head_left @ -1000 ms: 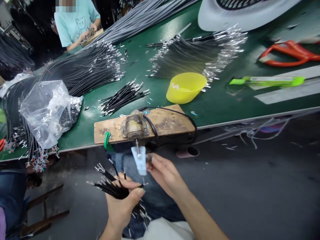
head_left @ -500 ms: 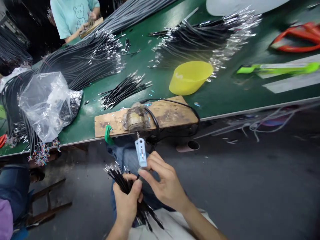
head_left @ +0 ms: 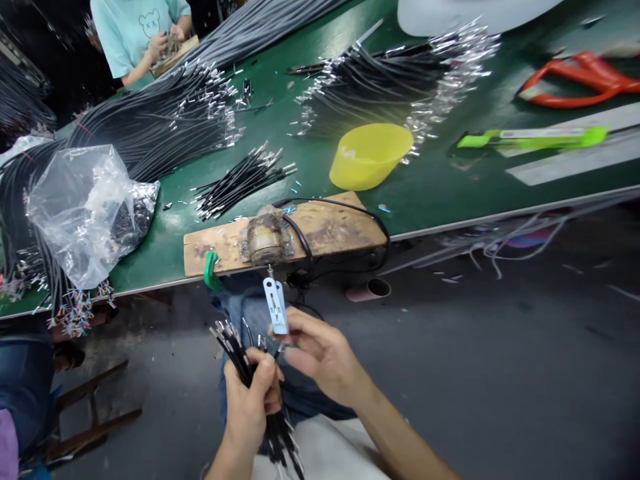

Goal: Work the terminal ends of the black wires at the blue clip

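My left hand [head_left: 250, 393] is wrapped round a bundle of short black cables [head_left: 234, 348], whose silvery tips point up and whose other ends hang below the fist. My right hand [head_left: 320, 353] is just right of it, fingers bent beside the lower end of a light blue clip [head_left: 276, 307]. What the right fingertips hold is too small and blurred to make out. The clip hangs from a thin metal shaft of a small motor [head_left: 266, 239] fixed on a wooden board [head_left: 330, 230] at the table edge.
On the green table [head_left: 430, 200] lie loose short cables [head_left: 240, 183], a yellow ring [head_left: 370, 157], a plastic bag [head_left: 83, 213], long grey cables [head_left: 165, 120], red-handled scissors [head_left: 575, 80] and a green cutter [head_left: 535, 138]. A green clamp [head_left: 211, 270] grips the board. Another person [head_left: 135, 40] works at the upper left.
The whole view has shifted slightly. My right thumb has moved away from the cable by my left hand, and the cable bundle has turned more upright. The other person's hands have moved closer together.
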The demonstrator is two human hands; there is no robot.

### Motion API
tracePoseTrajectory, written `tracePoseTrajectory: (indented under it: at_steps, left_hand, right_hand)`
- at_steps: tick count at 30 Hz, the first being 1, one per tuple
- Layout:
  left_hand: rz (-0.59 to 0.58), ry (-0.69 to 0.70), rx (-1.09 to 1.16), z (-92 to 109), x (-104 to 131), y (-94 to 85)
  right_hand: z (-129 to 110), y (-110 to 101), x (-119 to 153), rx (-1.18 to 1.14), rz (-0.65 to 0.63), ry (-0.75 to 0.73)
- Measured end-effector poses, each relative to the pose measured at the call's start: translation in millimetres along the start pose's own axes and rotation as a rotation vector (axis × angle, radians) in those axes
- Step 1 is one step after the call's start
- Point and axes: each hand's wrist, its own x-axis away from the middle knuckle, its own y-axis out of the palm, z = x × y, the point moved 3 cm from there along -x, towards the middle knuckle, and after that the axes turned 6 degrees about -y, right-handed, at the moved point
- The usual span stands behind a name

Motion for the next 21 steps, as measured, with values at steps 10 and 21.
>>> tracePoseTrajectory:
  at_steps: [10,21]
  left_hand:
    - [0.177,0.15,-0.078,-4,-3,3.1]
    - [0.053,0.404,-0.266,36,-1,3.5]
  right_hand:
    - [-7,13,9,0.278,0.282,-0.281]
    - [-6,-1,-15,-0.257,-0.254,0.336]
